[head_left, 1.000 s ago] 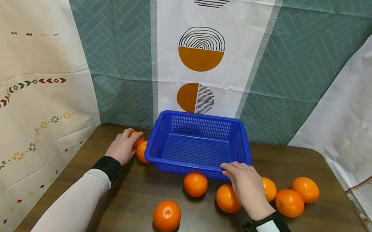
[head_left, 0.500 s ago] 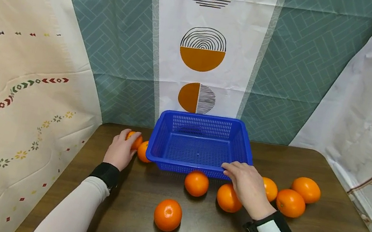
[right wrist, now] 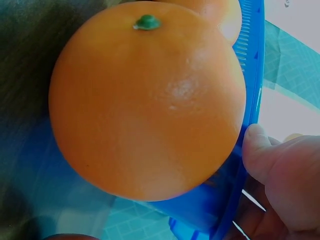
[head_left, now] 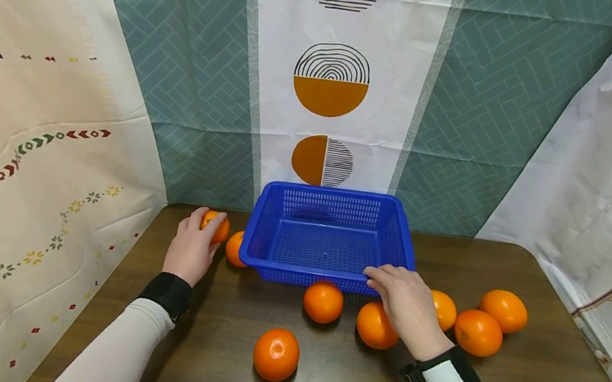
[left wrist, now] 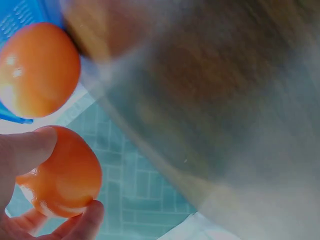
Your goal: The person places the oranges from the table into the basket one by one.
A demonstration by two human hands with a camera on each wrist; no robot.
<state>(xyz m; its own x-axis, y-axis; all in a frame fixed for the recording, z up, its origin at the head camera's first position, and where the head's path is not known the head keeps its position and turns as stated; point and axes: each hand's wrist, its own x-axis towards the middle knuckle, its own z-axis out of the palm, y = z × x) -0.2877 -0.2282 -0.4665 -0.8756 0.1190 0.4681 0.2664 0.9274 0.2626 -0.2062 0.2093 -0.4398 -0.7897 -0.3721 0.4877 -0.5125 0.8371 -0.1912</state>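
Observation:
At the table's back left corner, my left hand grips an orange. In the left wrist view, thumb and fingertips curve round that orange. Beside it, a second orange sits against the left side of a blue plastic basket. My right hand pinches the basket's front rim near its right corner, the thumb on the rim and the fingers beyond it in the right wrist view. Just below that hand is another orange, large in the right wrist view with its green stem end showing.
One orange sits at the basket's front wall and one nearer the table front. Right of my right hand lie three more, including an orange on the brown table. A patterned cloth hangs behind the basket.
My left hand has moved a little left with the orange, widening the gap to the orange beside the basket. The right hand and the basket have stayed in place.

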